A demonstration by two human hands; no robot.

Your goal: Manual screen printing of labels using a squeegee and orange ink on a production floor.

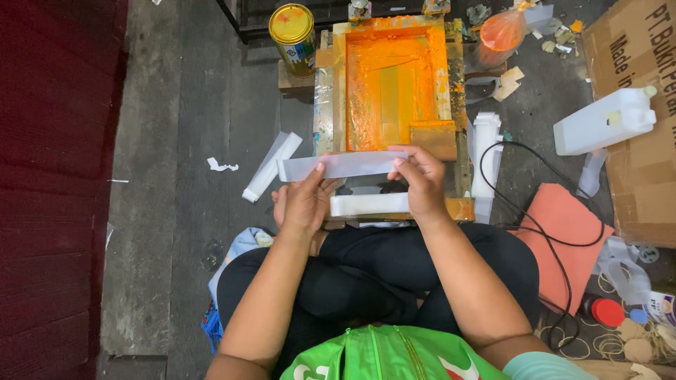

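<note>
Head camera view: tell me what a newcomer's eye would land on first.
The orange-inked printing frame at top centre stands out most, bright against the grey floor. Just below it, the left hand and right hand hold a pale plastic strip stretched between them. A gold-lidded can stands left of the frame, and a white jug lies to the right.

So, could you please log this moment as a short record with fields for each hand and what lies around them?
Left hand: left hand holds the left part of a clear plastic strip
Right hand: right hand grips the same strip's right end from above
Under hands: white strip stack on the frame's near edge
Ahead: orange-inked printing screen
Far left of screen: yellow tin
Right side: white jerrycan, black cable
Posture: seated cross-legged on the floor
</note>
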